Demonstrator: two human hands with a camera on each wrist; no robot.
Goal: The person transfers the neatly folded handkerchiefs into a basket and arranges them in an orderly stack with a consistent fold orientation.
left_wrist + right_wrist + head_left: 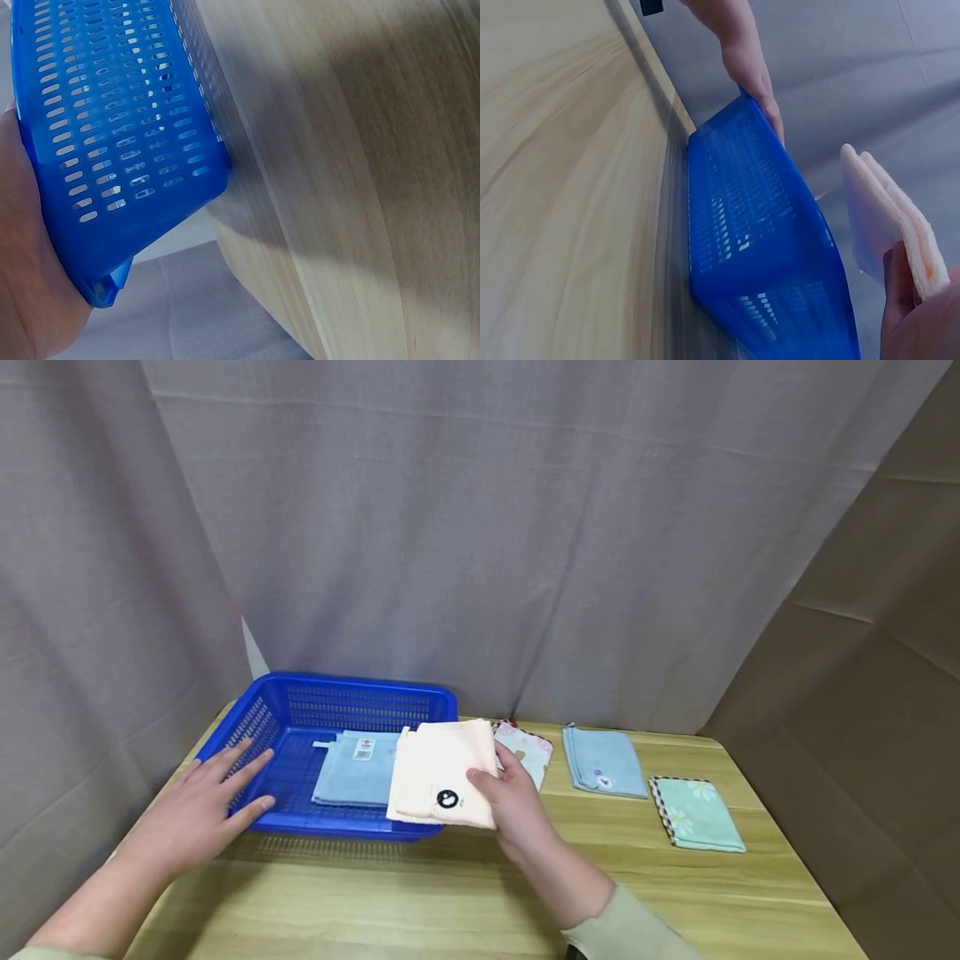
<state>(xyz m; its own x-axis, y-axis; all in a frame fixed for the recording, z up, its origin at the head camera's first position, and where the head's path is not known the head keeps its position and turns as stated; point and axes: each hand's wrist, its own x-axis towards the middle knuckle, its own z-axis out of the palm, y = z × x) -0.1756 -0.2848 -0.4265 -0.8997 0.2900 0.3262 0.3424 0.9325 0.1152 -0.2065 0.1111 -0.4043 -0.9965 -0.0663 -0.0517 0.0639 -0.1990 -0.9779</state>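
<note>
My right hand pinches a folded cream towel by its right edge, thumb on top. A dark round emblem marks the towel's front. In the right wrist view the towel is seen edge-on, above the basket's rim. My left hand, fingers spread, rests at the left front corner of the blue plastic basket. The left wrist view shows the palm side against the basket's outer wall. Inside the basket lies a folded light blue towel with a white label, partly hidden by the cream one.
Right of the basket lies a patterned white and pink towel, partly hidden by my right hand. Further right are another light blue towel and a green flowered towel. Grey curtain encloses the wooden table behind.
</note>
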